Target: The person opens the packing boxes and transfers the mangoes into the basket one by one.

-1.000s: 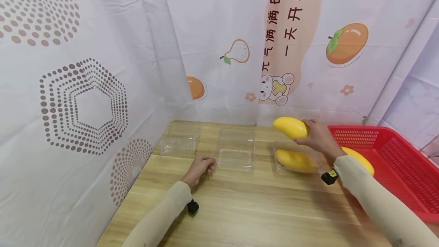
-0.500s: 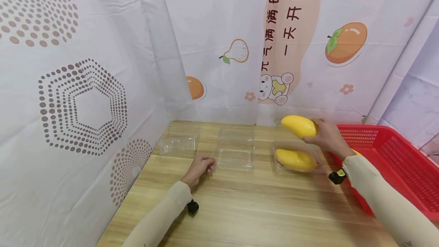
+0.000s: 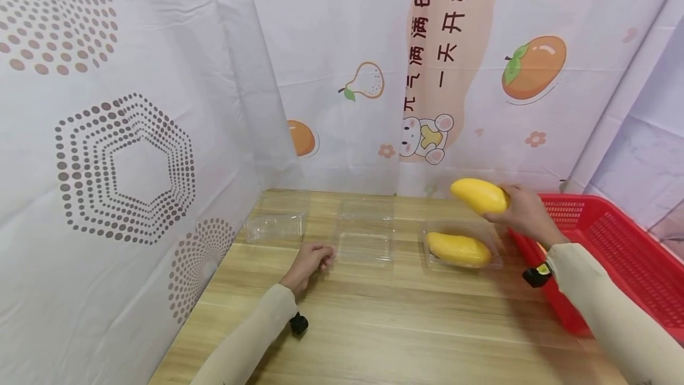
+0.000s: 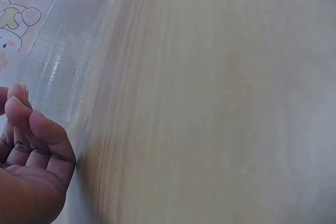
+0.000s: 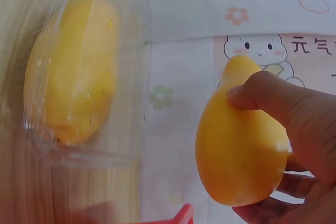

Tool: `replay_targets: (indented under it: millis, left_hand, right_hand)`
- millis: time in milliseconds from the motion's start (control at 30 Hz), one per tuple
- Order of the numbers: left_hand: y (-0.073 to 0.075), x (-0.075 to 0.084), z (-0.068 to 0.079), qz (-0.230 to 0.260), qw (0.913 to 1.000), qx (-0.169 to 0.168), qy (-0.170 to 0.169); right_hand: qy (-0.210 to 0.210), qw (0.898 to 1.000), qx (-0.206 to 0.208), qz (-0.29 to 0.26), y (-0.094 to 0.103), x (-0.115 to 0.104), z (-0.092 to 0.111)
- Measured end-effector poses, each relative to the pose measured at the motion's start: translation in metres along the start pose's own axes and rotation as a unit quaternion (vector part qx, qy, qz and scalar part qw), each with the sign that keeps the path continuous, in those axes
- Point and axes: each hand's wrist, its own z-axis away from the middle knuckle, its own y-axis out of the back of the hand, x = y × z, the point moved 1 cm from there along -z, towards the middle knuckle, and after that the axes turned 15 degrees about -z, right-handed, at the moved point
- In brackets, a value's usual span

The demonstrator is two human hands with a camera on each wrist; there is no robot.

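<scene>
In the head view my right hand (image 3: 526,212) holds a yellow mango (image 3: 480,196) above the table's back right. Its thumb lies on top of the fruit and fingers wrap underneath, as the right wrist view shows of the mango (image 5: 239,140). Below it, a second mango (image 3: 458,249) lies in a clear plastic box (image 3: 497,261). My left hand (image 3: 310,266) rests on the table with loosely curled fingers, beside the left front corner of a bare clear box (image 3: 366,247). Nothing shows between those fingers; whether the fingertips touch the box is unclear.
Another clear plastic box (image 3: 275,227) stands at the back left. A red basket (image 3: 614,254) occupies the right side, with a sliver of yellow showing behind the right wrist. Printed curtains (image 3: 331,76) hang close behind and left of the wooden table (image 3: 385,325).
My right hand has moved rightward with the mango, away from above the boxed mango and toward the red basket. The left hand has stayed in place.
</scene>
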Motion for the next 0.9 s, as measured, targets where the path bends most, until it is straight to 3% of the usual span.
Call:
replay_targets:
  millis: [267, 567, 900]
  left_hand:
    - [-0.002, -0.004, 0.000, 0.009, 0.9999, -0.005, 0.013]
    - [0.002, 0.003, -0.003, 0.002, 1.0000, 0.002, 0.005]
    - [-0.001, 0.000, -0.002, 0.003, 0.9999, -0.004, 0.015]
  right_hand:
    - [0.001, 1.000, 0.013, 0.000, 0.014, 0.011, 0.013]
    - [0.012, 0.999, 0.040, 0.009, 0.030, 0.022, 0.012]
    - [-0.013, 0.999, 0.036, 0.004, 0.038, 0.039, 0.025]
